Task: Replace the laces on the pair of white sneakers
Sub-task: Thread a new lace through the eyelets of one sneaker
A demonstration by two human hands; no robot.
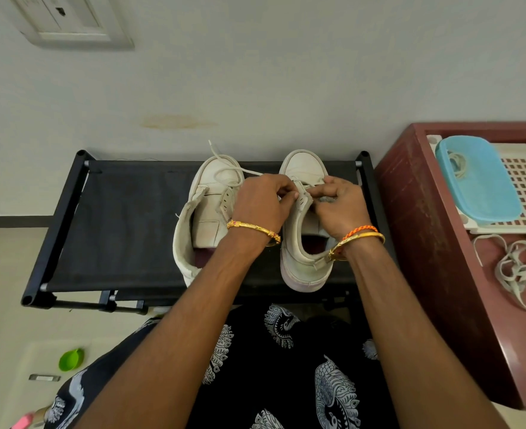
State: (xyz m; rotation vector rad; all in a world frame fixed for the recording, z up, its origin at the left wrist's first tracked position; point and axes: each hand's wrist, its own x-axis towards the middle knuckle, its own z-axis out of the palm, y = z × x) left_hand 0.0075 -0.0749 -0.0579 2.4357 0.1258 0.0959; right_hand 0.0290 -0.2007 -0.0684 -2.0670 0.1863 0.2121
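Two white sneakers stand side by side on a black fabric shoe rack [125, 218], toes toward the wall. The left sneaker [207, 209] has its tongue open and a loose white lace [224, 168] lying across its toe. Both hands work at the eyelets near the toe of the right sneaker [302, 243]. My left hand [261, 202] pinches a lace end at the left eyelet flap. My right hand [339, 205] pinches the lace on the tongue side. The fingertips hide most of that lace.
A dark red table [425, 230] stands at the right with a white plastic tray [524, 181], a blue lidded box [478, 178] and a heap of loose laces [515, 270]. A green cap [71, 359] lies on the floor at lower left. The wall is just behind the rack.
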